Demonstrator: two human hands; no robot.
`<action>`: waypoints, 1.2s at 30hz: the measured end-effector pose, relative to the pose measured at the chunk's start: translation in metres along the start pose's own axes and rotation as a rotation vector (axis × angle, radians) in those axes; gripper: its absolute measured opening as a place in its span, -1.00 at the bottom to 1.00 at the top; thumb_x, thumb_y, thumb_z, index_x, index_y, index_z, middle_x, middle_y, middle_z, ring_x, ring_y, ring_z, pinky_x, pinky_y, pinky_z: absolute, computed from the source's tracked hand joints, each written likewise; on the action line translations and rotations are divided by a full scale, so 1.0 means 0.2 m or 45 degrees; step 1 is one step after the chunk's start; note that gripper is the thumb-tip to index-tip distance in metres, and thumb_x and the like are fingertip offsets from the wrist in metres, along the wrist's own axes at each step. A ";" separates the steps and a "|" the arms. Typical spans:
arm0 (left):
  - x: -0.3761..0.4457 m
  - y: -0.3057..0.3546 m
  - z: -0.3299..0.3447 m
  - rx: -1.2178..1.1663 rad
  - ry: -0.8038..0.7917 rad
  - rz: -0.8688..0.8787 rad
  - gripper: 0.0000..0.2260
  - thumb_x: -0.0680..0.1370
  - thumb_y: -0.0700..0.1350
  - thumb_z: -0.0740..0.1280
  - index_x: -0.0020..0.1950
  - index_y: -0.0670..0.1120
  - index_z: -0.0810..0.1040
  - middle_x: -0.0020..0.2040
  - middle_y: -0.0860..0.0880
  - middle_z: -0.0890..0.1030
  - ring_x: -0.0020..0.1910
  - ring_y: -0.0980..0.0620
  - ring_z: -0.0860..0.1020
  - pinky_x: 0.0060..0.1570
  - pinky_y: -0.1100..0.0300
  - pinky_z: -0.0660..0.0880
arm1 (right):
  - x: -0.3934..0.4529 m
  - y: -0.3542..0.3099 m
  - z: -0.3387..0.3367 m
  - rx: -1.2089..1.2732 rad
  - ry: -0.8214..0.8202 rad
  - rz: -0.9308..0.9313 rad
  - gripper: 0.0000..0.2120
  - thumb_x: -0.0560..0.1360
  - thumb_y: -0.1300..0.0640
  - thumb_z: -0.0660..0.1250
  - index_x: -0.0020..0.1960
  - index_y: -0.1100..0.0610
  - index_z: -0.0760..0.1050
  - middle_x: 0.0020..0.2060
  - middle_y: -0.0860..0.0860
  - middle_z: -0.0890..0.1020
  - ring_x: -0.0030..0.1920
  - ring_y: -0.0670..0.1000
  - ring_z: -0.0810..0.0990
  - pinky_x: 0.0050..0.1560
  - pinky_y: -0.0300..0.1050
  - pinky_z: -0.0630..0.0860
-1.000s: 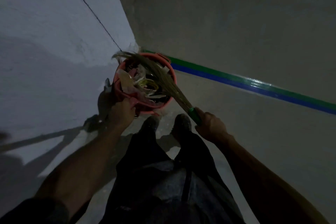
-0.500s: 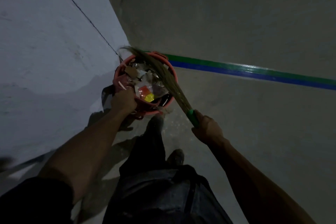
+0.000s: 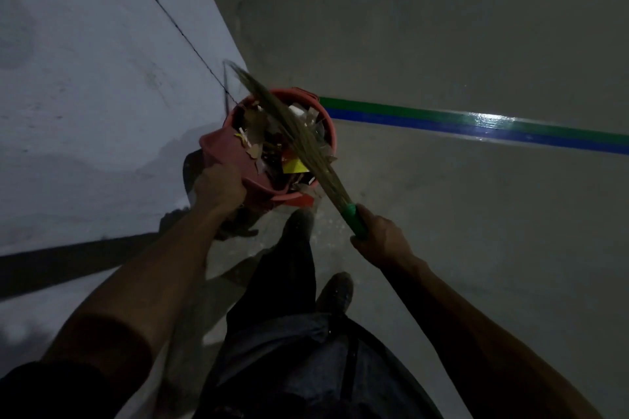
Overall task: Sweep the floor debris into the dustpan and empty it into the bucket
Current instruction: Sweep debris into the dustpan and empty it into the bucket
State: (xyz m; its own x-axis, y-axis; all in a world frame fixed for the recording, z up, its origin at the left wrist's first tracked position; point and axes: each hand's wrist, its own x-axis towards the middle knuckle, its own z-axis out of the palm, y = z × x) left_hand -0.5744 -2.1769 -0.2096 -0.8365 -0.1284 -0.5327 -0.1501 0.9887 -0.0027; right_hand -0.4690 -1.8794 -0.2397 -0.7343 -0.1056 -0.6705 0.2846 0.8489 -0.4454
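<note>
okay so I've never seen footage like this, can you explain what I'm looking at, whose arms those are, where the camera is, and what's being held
There is no machine here. The camera sits on a person's head and looks down, so the two arms, the dark trousers and the shoes are the wearer's own.

The left hand grips a red dustpan, tipped against the rim of a red bucket that stands on the floor by the corner of two walls. The bucket holds paper and cardboard scraps.

The right hand grips the green handle of a grass broom, whose bristles lie across the bucket's mouth.

A green and blue stripe runs along the foot of the far wall. The light is dim, so finer detail is hard to make out.
</note>
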 end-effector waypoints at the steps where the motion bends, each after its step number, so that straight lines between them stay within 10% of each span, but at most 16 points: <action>1: 0.02 0.00 0.00 0.012 -0.001 -0.002 -0.83 0.56 -0.16 0.27 -0.23 -0.14 0.41 -0.26 -0.12 0.48 -0.32 -0.07 0.41 -0.27 0.08 0.37 | 0.01 -0.01 0.02 -0.005 -0.023 -0.008 -0.31 0.52 0.04 0.35 0.57 0.06 0.15 0.23 0.22 0.53 0.17 0.23 0.53 0.05 -0.06 0.45; 9: 0.35 0.07 0.02 0.022 -0.098 0.020 -0.84 0.60 -0.17 0.26 -0.01 -0.25 0.55 -0.04 -0.22 0.60 -0.15 -0.17 0.55 -0.21 0.07 0.38 | 0.32 -0.10 0.13 -0.014 -0.143 0.146 -0.37 0.58 -0.02 0.27 0.56 0.08 0.11 0.26 0.23 0.50 0.17 0.27 0.54 0.08 0.02 0.49; 14: 0.55 0.11 0.06 -0.059 -0.171 0.053 -0.74 0.64 -0.21 0.16 0.23 -0.33 0.49 0.17 -0.30 0.55 0.15 -0.29 0.52 -0.23 0.41 0.32 | 0.49 -0.14 0.16 -0.049 -0.183 0.197 -0.45 0.58 -0.02 0.25 0.50 0.08 0.18 0.16 0.22 0.53 0.07 0.25 0.57 -0.06 0.00 0.49; 18: 0.66 0.14 0.05 0.095 -0.191 0.165 -0.76 0.61 -0.18 0.21 0.18 -0.29 0.50 0.12 -0.28 0.58 0.10 -0.30 0.55 0.02 -0.08 0.48 | 0.57 -0.15 0.20 -0.046 -0.203 0.280 -0.45 0.57 -0.02 0.24 0.50 0.06 0.17 0.14 0.20 0.53 0.04 0.24 0.57 -0.13 -0.05 0.42; 29: 0.78 0.15 0.14 0.234 -0.226 0.340 -0.79 0.60 -0.19 0.21 0.09 -0.30 0.55 0.07 -0.28 0.59 0.08 -0.31 0.54 -0.02 -0.07 0.47 | 0.67 -0.19 0.28 0.078 -0.200 0.332 -0.56 0.55 0.04 0.26 0.39 0.08 0.26 -0.06 0.10 0.51 -0.23 0.06 0.45 -0.35 -0.16 0.32; 36: 0.59 0.04 0.04 0.139 -0.188 0.221 -0.83 0.59 -0.18 0.26 0.04 -0.27 0.54 0.02 -0.25 0.60 0.02 -0.27 0.57 -0.13 -0.01 0.40 | 0.46 -0.24 0.19 0.035 -0.114 0.260 -0.54 0.56 0.05 0.25 0.41 0.11 0.25 0.08 0.22 0.56 0.00 0.27 0.58 -0.15 -0.03 0.44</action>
State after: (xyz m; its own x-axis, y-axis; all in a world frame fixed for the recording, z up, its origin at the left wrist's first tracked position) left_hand -0.6713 -2.1830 -0.2788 -0.7575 0.0488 -0.6510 0.0538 0.9985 0.0123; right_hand -0.5276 -1.9490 -0.3031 -0.6020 0.0205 -0.7982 0.4398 0.8429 -0.3101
